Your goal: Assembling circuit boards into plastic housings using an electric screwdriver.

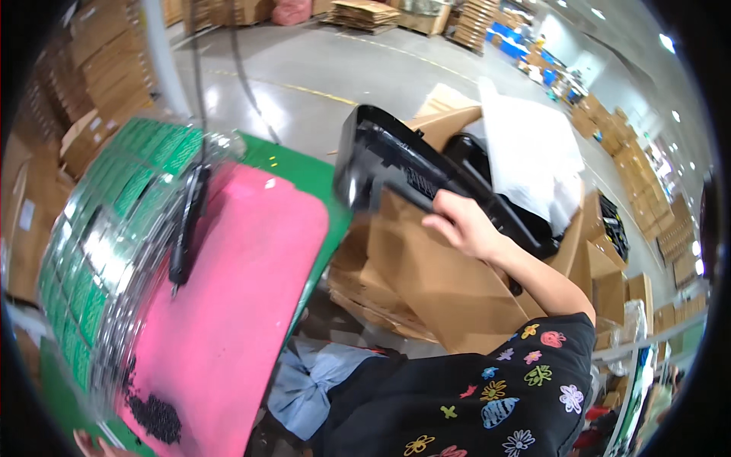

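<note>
My right hand (466,227) is closed on the edge of a long, hollow black plastic housing (384,156). The housing is tilted above an open cardboard box (449,278). Inside that box, another black plastic part (472,152) sits partly under a sheet of white wrapping (529,145). At the lower left rim, only the fingers of my left hand (93,445) show, spread apart by the green bench edge with nothing visible in them. Nearest to it is a pile of small black screws (156,417) on the pink mat (236,305).
A black electric screwdriver (188,228) hangs from a cord over the mat. Stacked clear plastic trays (84,251) line the left of the green bench (285,171). Cardboard boxes (110,57) stand behind them, and more cartons (636,171) are at the right.
</note>
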The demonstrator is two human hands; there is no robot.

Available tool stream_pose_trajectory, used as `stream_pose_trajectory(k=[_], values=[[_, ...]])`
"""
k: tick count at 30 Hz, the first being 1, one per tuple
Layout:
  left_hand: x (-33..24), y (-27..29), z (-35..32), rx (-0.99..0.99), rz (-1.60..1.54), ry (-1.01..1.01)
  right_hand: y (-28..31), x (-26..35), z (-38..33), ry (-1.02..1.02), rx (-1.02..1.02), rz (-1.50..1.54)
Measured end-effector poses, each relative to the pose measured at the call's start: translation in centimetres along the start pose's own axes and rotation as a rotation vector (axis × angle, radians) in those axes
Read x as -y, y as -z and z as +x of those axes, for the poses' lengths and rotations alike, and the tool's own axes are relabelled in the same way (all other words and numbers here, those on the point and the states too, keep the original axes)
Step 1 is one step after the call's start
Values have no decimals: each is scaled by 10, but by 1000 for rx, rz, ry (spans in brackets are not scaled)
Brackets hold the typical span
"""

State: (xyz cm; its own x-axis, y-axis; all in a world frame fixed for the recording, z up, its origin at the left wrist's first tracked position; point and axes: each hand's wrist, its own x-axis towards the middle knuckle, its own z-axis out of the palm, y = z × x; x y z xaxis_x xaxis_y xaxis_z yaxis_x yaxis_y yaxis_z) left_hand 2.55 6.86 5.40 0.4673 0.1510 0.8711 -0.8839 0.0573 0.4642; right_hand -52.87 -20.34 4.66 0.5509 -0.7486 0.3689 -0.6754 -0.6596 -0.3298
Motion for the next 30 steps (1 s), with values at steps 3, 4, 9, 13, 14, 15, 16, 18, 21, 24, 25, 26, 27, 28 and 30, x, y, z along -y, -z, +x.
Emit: stream_pose_trajectory(k=[3,4,9,13,14,15,16,18,21,24,25,26,27,28,30], values=[[3,13,-19,404,-9,313,-24,33,16,418,150,-92],[4,14,-26,516,-107,235,-38,41,25,583,180,-90],[-77,-70,-48,1174,-18,-101,-103,95,64,934,279,-45],[-62,-107,-67,1501,-36,-97,-124,124,88,1012,288,194],[-57,-107,-67,1521,21,-77,-124,132,89,1016,288,266],[-50,-107,-69,1547,71,-51,-121,137,89,1041,311,290],[-42,-103,-71,1543,97,-16,-114,143,89,925,393,339],[-29,-93,-76,1497,3,67,-89,152,94,672,697,372],[-30,-92,-72,1431,39,112,-61,134,102,528,1151,176],[-30,-89,-67,1426,78,64,-44,109,94,518,1304,-256],[-28,-88,-65,1433,104,44,-43,108,96,501,1313,-253],[-25,-85,-64,1436,114,47,-43,109,103,432,1247,-193],[-23,-85,-65,1383,129,69,-40,110,111,354,1177,-139],[-21,-82,-64,1376,143,125,-40,117,117,168,1148,-122],[-26,-78,-57,1347,169,252,-39,124,131,180,1124,-97]])
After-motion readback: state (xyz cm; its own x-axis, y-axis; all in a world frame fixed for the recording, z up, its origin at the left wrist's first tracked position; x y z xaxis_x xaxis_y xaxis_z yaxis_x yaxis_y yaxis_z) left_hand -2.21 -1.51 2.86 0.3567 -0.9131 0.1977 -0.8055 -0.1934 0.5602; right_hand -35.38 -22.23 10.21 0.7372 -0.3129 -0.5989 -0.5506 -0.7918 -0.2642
